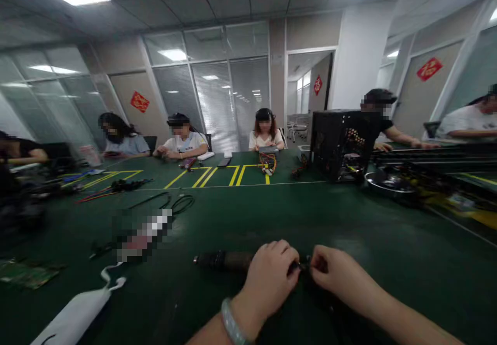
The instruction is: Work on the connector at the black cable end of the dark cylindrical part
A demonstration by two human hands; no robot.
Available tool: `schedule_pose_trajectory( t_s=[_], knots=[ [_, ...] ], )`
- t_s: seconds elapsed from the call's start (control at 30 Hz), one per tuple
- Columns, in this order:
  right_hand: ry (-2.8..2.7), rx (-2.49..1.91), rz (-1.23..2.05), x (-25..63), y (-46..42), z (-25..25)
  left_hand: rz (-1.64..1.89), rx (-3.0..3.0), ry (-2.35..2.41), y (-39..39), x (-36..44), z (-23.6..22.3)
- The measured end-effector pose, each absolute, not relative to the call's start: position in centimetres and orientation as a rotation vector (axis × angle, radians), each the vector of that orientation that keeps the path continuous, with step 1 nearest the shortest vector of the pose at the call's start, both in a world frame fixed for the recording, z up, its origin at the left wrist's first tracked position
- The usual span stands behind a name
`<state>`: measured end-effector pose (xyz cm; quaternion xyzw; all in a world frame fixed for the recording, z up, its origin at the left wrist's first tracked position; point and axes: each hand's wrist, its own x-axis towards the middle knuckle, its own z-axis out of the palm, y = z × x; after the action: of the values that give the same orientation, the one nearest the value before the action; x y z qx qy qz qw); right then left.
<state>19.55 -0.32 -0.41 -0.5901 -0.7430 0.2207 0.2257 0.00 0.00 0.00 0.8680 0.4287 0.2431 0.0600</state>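
A dark electric screwdriver (233,261) lies on the green table in front of me, its metal tip pointing left. My left hand (272,267), with a pale bangle at the wrist, is closed around its right end. Close beside it, my right hand (330,267) is pinched shut at a small dark piece (303,266) between the two hands. That piece is mostly covered by fingers, so its kind does not show.
To the left lie a white pouch (73,314), a green circuit board (29,273) and coiled black cable (183,203). A black computer case (330,145) and a round metal dish (388,185) stand at right. Several people sit across the table.
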Motion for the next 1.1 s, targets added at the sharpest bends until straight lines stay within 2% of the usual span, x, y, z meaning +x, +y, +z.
schedule_pose_trajectory(
  t_s=[0.33, 0.77, 1.1],
  knots=[
    [-1.988, -1.474, 0.906, 19.6, 0.2, -1.0, 0.767, 2.587, 1.250, -0.2, -0.2, 0.2],
    [-1.986, -1.494, 0.959, 19.4, 0.4, -0.2, 0.759, 2.581, 1.211, -0.2, -0.2, 0.4],
    [-1.917, -1.487, 1.029, 19.7, 0.8, -1.7, 0.754, 2.538, 1.228, -0.4, -0.2, 0.5]
  ],
)
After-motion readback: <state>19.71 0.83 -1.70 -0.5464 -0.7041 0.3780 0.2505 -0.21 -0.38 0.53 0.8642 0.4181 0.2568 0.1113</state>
